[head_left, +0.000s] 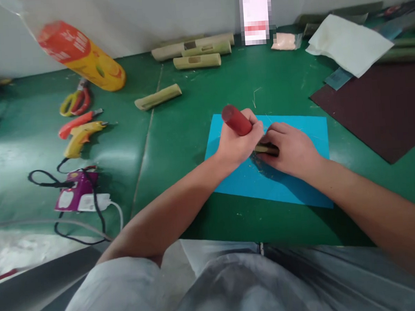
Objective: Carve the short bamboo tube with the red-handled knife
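My left hand (236, 142) is closed around the thick red handle of a tool (238, 120). The handle slants up to the left, and the tool's working end is hidden by my fingers. Just right of it, my right hand (291, 145) wraps round a short bamboo piece (268, 149), whose dark end shows between thumb and fingers. Both hands are close together above a bright blue sheet (290, 195). Thin shavings are scattered on that sheet.
Cut bamboo tubes (197, 61) lie at the back, with a single tube (158, 97) nearer. Leftward are pliers (75, 100), a yellow glue gun (83, 137), a purple power strip (76, 191) with cables and an orange-yellow package (85, 57). A dark brown sheet (377, 112) lies right.
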The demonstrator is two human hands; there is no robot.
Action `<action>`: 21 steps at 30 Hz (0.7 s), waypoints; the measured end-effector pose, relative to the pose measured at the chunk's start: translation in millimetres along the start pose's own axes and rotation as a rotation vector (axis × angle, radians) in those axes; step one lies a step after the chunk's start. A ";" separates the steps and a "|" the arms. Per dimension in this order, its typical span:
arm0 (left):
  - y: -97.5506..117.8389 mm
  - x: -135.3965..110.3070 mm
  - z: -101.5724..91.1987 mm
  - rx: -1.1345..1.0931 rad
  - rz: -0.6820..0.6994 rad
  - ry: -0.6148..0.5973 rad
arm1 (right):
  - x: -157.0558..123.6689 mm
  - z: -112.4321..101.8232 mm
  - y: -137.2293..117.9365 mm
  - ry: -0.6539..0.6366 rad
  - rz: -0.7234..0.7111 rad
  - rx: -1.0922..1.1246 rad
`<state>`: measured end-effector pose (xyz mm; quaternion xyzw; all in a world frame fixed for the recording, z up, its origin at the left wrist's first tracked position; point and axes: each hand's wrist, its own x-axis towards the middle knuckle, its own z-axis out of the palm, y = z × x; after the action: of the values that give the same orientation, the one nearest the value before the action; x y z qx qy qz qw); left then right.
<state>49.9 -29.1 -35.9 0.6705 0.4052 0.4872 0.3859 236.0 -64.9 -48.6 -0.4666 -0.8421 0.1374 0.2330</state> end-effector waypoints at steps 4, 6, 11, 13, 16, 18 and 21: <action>5.7 -3.4 -3.4 -0.039 -0.095 -0.033 | -3.3 -6.8 -9.1 -0.066 0.047 -0.152; 8.2 -4.9 -5.4 -0.045 -0.124 -0.044 | -12.0 -16.3 -11.2 -0.058 0.028 -0.225; 12.6 -3.9 -7.6 -0.121 -0.199 -0.080 | -55.0 -38.9 -1.8 -0.046 0.067 -0.337; 12.4 -1.5 -6.9 -0.145 -0.225 -0.097 | -72.1 -39.6 6.7 -0.064 0.125 -0.365; 10.9 2.3 -5.0 -0.151 -0.247 -0.109 | -85.8 -33.3 17.8 -0.132 0.180 -0.347; 10.0 3.7 -5.3 -0.138 -0.254 -0.107 | -86.5 -28.3 20.7 -0.154 0.188 -0.338; 9.5 3.4 -12.0 -0.114 -0.254 -0.096 | -79.4 -22.3 17.5 -0.165 0.191 -0.336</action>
<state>40.6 -28.1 -23.3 0.6133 0.4395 0.4242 0.5008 296.4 -122.8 -58.4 -0.5637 -0.8214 0.0541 0.0678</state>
